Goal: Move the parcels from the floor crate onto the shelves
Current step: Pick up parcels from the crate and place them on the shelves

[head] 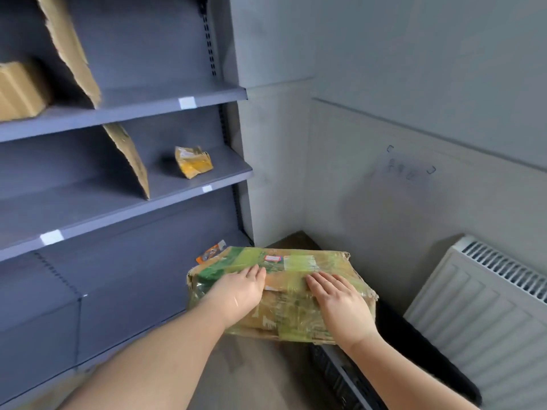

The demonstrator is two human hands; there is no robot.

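The shelves (124, 202) fill the left side. A brown box (20, 90) sits on the upper board at the far left. On the middle board a small yellow packet (194, 161) lies just right of a leaning cardboard divider (130, 158).

The left hand (239, 294) lies flat on top of the parcel (293, 309), fingers straight and together and pointing toward one o'clock. Its thumb is hidden, so I cannot tell whether it hooks under the near edge. The parcel is a flattish, tape-wrapped carton with its long axis running roughly nine to three o'clock. It sits over the near corner of the dark floor crate (337, 377), and whether it is lifted clear cannot be told. The right hand (343, 306) mirrors the left, fingers straight on the top face and pointing toward eleven o'clock.

The open boards lie at about ten o'clock from the parcel, so the carry probably goes up and leftward with the left hand leading. The long side likely has to turn to meet the board's front edge.
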